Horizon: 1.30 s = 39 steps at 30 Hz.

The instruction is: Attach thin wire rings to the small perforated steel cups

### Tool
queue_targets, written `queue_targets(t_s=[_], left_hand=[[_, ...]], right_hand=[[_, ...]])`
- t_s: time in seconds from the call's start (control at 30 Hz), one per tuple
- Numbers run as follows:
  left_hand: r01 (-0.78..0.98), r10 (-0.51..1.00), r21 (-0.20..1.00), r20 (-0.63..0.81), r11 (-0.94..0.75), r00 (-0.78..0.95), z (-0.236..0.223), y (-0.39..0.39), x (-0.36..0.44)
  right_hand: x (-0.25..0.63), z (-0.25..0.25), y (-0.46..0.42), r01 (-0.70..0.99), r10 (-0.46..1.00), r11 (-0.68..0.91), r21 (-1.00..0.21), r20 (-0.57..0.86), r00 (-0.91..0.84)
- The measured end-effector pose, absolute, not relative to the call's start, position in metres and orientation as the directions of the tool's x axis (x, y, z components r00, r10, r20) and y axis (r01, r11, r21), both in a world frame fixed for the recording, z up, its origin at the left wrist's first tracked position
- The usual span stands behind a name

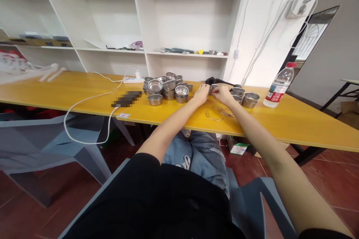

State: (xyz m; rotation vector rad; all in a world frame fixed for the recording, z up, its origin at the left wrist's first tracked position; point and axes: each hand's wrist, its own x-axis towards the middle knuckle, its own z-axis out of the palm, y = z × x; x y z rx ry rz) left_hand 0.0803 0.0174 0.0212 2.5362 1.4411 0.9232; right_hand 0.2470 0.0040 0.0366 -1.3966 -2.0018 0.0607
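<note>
My left hand [201, 95] is closed around a small perforated metal cup [209, 89], whose side shows beyond the fingers. Close on its right, my right hand [222, 95] has its fingers pinched together at the cup's edge; what lies between them is too small to make out. Another metal cup [215, 86] shows partly behind the right hand. Several thin curved metal wires [213, 117] lie on the yellow table [168, 115] in front of the hands. Stacked perforated cups [169, 89] crowd the left side, and more cups [250, 99] stand to the right.
A water bottle with a red cap [279, 85] stands at the right. A black object [221, 82] lies behind the hands. To the left are a blurred-out dark device [126, 99] with a white cable [68, 109] and a power strip [133, 80]. White shelves [187, 22] rise behind.
</note>
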Motion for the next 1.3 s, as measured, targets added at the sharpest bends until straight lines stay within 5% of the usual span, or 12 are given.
queue_targets(t_s=[0.5, 0.73, 0.97, 1.1, 1.3], left_hand=[[0.693, 0.761, 0.438, 0.597, -0.573, 0.253, 0.019, 0.036, 0.066], [0.657, 0.724, 0.461, 0.663, -0.597, 0.193, 0.030, 0.015, 0.060], [0.629, 0.620, 0.270, 0.652, -0.729, 0.437, 0.017, -0.036, 0.056], [0.614, 0.657, 0.314, 0.583, -0.725, 0.477, 0.013, -0.037, 0.048], [0.585, 0.701, 0.410, 0.551, -0.700, 0.452, 0.022, -0.030, 0.037]], right_hand=[[0.243, 0.033, 0.004, 0.830, 0.788, 0.499, -0.249, 0.528, -0.316], [0.257, 0.044, 0.002, 0.787, 0.763, 0.519, -0.334, 0.596, -0.251], [0.267, 0.048, -0.001, 0.617, 0.763, 0.555, -0.557, 0.637, -0.111], [0.252, 0.047, -0.007, 0.489, 0.798, 0.574, -0.657, 0.583, -0.152], [0.240, 0.049, -0.012, 0.510, 0.777, 0.604, -0.613, 0.597, -0.201]])
